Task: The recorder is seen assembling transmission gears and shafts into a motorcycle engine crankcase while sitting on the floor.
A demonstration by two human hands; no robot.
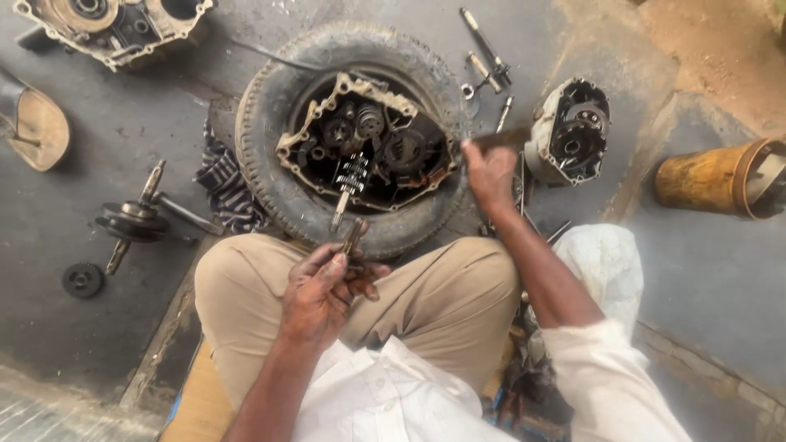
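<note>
1. A big old tire lies on the floor by my knees.
2. An open engine case with gears sits inside the tire.
3. My right hand is curled tight around a dark tool handle at the tire's edge.
4. My left hand has its fingers pinching a small metal rod above my lap.
</note>
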